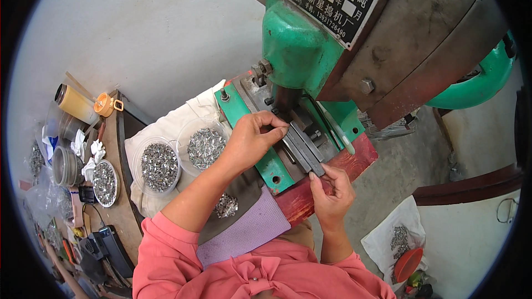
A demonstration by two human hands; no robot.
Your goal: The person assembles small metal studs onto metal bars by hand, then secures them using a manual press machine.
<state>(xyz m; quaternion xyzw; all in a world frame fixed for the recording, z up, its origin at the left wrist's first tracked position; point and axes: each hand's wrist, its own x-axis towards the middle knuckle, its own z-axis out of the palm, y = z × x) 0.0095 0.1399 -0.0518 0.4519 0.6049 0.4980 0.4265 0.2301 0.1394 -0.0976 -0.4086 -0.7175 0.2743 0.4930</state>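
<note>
Head view: L hand (249,139) has thumb & index tips closed in a pinch at upper end of dark metal bar (305,153); can't tell if a small pc. is btwn them. R hand (334,191) grips bar's lower end w/ thumb & fingers. Bar lies on base of green press (299,50), which sits on red table (359,158). To L, 2 clear tubs (137,171) w/ small metal bits (158,165) stand on pale cloth (145,137); more bits lie nr purple mat (246,232).

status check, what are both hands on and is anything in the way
Left hand at far end of metal bar, grip unclear. Right hand pinching near end. Nearest obstacle: green press, just beyond; metal bits off left.
</note>
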